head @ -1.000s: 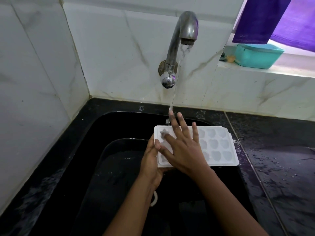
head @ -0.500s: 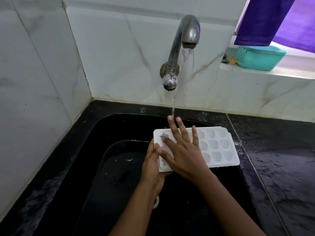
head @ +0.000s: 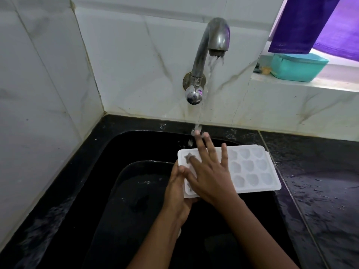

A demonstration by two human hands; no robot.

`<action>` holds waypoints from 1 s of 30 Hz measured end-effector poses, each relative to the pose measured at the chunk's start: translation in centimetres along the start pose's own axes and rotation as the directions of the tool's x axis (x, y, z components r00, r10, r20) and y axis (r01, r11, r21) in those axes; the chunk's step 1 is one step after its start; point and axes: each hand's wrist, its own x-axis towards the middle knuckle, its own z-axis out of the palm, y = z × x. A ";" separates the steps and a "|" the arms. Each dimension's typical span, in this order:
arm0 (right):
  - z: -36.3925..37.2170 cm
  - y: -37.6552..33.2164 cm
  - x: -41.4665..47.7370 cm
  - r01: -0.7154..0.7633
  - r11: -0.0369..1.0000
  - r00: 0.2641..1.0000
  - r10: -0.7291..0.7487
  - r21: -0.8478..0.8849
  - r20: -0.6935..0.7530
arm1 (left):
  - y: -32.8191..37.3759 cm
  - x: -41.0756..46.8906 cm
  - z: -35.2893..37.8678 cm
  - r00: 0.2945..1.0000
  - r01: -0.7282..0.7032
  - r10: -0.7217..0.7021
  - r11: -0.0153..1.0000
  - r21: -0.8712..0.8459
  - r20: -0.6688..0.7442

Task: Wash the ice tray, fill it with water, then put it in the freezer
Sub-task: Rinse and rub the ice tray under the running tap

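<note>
Ice tray [head: 249, 165] seemingly unmoved over sink [head: 136, 150]

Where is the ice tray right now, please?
Head view, right of centre: the ice tray is over the black sink below the tap, left hand gripping its left end, right hand flat on it.

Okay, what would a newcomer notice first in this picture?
The white ice tray glows against the black sink, its left end gripped by the left hand, the right hand spread flat on top. Above, the steel tap pours water onto the right fingertips. Upper right, a purple cloth hangs above a teal tub on the ledge.
</note>
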 end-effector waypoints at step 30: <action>0.1 -0.9 -2.7 -0.079 0.990 0.994 0.070 0.114 0.081 | 0.5 0.2 0.0 0.999 0.018 -0.023 0.990 -0.139 -0.036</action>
